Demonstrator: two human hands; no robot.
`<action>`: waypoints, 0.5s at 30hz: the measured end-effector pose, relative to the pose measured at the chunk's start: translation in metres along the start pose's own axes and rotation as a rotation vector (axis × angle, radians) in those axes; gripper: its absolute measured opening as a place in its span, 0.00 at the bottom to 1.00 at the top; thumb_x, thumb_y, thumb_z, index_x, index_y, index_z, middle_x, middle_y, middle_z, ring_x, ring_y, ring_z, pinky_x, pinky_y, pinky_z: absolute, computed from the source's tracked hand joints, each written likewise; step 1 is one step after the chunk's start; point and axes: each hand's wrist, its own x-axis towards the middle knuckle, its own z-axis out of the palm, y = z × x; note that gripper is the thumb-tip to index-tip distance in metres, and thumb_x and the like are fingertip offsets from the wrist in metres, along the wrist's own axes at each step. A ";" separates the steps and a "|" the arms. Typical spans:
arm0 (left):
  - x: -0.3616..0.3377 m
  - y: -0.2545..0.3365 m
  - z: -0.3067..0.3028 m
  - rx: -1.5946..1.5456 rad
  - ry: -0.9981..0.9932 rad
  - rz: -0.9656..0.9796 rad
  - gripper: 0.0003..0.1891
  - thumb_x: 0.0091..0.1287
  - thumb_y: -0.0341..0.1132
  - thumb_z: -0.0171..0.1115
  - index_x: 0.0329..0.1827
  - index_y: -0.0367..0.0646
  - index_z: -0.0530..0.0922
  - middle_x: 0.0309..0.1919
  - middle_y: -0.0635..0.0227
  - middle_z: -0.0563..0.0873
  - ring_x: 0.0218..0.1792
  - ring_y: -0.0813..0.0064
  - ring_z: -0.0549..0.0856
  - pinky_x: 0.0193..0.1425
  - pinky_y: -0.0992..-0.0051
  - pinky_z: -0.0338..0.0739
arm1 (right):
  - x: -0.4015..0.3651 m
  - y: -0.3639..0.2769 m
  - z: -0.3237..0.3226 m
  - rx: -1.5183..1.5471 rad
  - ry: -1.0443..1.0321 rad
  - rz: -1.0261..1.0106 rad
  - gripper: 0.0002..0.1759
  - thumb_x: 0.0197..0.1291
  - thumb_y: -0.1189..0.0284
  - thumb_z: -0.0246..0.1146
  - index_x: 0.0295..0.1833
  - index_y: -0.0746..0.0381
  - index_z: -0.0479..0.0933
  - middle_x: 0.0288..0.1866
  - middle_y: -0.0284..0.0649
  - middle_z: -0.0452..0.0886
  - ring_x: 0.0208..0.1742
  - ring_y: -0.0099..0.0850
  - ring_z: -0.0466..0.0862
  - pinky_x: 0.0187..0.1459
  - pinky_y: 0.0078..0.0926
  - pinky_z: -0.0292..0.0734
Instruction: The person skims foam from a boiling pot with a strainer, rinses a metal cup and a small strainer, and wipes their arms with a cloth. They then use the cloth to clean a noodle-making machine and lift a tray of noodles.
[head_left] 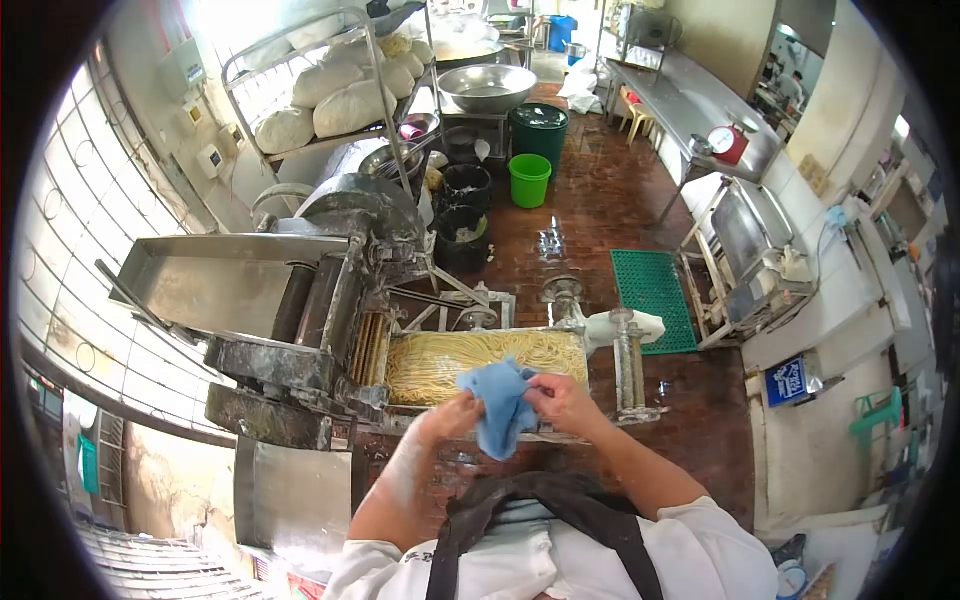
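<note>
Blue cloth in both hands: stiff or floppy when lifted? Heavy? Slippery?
Probably floppy: the blue cloth bunches and droops below the left hand and right hand pinching it. Likely light, since a loose pinch seems to carry it. Unlikely to slip; its folds look soft and matte, though wetness cannot be told.

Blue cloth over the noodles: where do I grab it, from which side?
Probably the bunched top of the blue cloth, from above, between the left hand and right hand; its lower end hangs limp, offering nothing firm.
</note>
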 end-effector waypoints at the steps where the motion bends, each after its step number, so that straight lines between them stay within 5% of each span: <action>1: -0.002 0.000 -0.001 -0.455 0.103 -0.143 0.21 0.78 0.42 0.50 0.63 0.34 0.74 0.52 0.47 0.84 0.55 0.53 0.84 0.63 0.61 0.78 | -0.005 -0.001 -0.007 -0.043 0.046 -0.016 0.17 0.64 0.64 0.67 0.52 0.65 0.79 0.39 0.45 0.84 0.41 0.33 0.84 0.43 0.33 0.78; 3: 0.002 0.003 -0.009 -1.358 0.308 -0.427 0.23 0.78 0.43 0.52 0.65 0.31 0.72 0.59 0.52 0.82 0.60 0.59 0.82 0.66 0.63 0.77 | -0.011 -0.002 -0.023 -0.158 0.167 -0.028 0.16 0.64 0.65 0.67 0.51 0.64 0.80 0.36 0.47 0.84 0.37 0.35 0.84 0.40 0.35 0.78; 6: 0.010 0.018 -0.021 -1.552 0.834 -0.241 0.18 0.77 0.40 0.56 0.52 0.28 0.78 0.45 0.60 0.86 0.46 0.69 0.86 0.53 0.70 0.81 | -0.020 0.017 -0.049 -0.435 0.282 -0.070 0.18 0.63 0.61 0.66 0.51 0.63 0.81 0.37 0.52 0.83 0.39 0.43 0.84 0.43 0.39 0.79; 9: 0.032 0.010 -0.004 -1.133 0.728 -0.413 0.16 0.75 0.42 0.59 0.48 0.33 0.80 0.42 0.63 0.86 0.44 0.70 0.85 0.48 0.73 0.79 | -0.017 0.034 -0.061 -0.740 -0.161 -0.143 0.20 0.60 0.64 0.68 0.53 0.64 0.81 0.38 0.47 0.85 0.40 0.38 0.85 0.44 0.40 0.80; 10: 0.037 0.048 -0.008 -1.093 0.655 -0.283 0.17 0.74 0.44 0.61 0.46 0.35 0.83 0.39 0.64 0.86 0.40 0.74 0.84 0.41 0.74 0.77 | -0.013 0.039 -0.059 -0.589 -0.086 -0.230 0.20 0.59 0.63 0.68 0.53 0.63 0.80 0.40 0.46 0.85 0.42 0.39 0.84 0.47 0.40 0.80; 12: 0.046 0.115 -0.012 -0.493 0.281 -0.314 0.19 0.72 0.45 0.63 0.42 0.32 0.83 0.47 0.60 0.87 0.42 0.69 0.86 0.48 0.71 0.80 | -0.003 0.040 -0.051 -0.286 0.063 -0.391 0.21 0.58 0.60 0.68 0.53 0.60 0.80 0.46 0.45 0.84 0.47 0.41 0.84 0.53 0.38 0.79; 15: 0.042 0.184 -0.038 -0.107 0.075 0.280 0.25 0.73 0.52 0.60 0.49 0.32 0.82 0.51 0.58 0.87 0.47 0.67 0.86 0.53 0.69 0.80 | -0.008 0.022 -0.058 -0.264 -0.063 -0.628 0.21 0.57 0.60 0.69 0.52 0.59 0.80 0.46 0.42 0.83 0.47 0.39 0.83 0.54 0.37 0.78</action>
